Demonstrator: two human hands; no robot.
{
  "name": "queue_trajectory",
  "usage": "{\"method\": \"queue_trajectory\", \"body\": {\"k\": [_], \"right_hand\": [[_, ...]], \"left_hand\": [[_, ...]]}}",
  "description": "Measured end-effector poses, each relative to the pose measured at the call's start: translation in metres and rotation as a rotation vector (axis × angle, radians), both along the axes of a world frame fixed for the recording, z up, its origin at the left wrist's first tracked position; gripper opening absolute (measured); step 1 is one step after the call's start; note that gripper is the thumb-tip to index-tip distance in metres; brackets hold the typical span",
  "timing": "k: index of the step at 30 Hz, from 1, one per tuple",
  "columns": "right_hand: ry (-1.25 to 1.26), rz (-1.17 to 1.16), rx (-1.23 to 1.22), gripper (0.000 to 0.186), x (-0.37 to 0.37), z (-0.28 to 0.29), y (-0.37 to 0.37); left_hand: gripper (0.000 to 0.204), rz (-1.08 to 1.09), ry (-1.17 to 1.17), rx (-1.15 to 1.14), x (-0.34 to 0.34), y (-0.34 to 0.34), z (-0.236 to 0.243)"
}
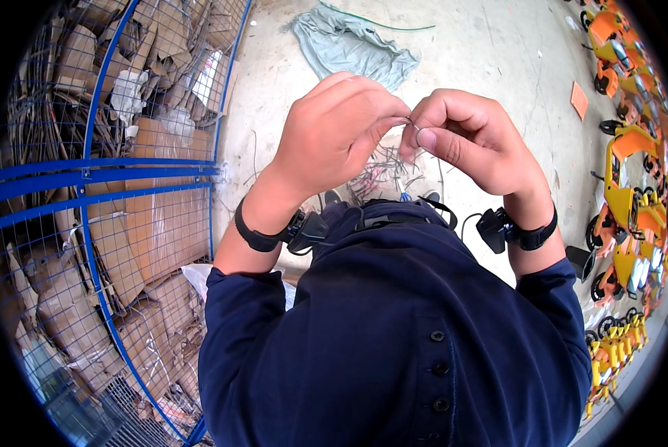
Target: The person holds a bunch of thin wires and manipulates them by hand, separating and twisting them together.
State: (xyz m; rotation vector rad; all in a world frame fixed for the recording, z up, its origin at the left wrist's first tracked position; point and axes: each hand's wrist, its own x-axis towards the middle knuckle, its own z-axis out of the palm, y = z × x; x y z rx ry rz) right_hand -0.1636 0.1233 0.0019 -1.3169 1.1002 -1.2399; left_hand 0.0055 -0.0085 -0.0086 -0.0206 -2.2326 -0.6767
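My left hand [334,134] is closed, thumb and fingertips pinched together on one end of a thin dark wire [411,121]. Opposite it, my right hand [468,141] is closed too, pinching the same wire between thumb and forefinger. The fingertips of both hands almost meet, and only a short bit of wire shows between them. Below the hands, a scatter of thin dark wire-like scraps [388,173] lies on the floor, partly hidden by my hands and body.
A blue wire-mesh cage [103,176] packed with flattened cardboard [166,201] stands at the left. A grey-green cloth or sack [349,46] and a green cord [394,27] lie on the concrete ahead. Along the right stand several orange and yellow wheeled things [625,179], near an orange sheet [578,100].
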Motion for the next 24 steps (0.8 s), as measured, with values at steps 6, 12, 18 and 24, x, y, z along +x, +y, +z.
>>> {"method": "queue_trajectory", "body": {"k": [6,12,18,24], "right_hand": [[0.034,-0.094,-0.081,0.007,0.003,-0.007,-0.004],[0.172,-0.22,-0.131,0.006,0.002,-0.002,-0.005],[0.387,-0.234,-0.275,0.005,0.007,0.005,-0.007],[0.666,-0.274,-0.405,0.008,0.009,0.006,-0.01]], "left_hand": [[0.016,0.036,0.041,0.012,-0.003,-0.003,-0.004],[0.02,0.122,0.081,0.173,0.001,0.01,0.0],[0.016,0.127,-0.001,-0.081,0.003,0.011,-0.005],[0.013,0.213,-0.076,-0.209,0.0,0.015,0.0]]}}
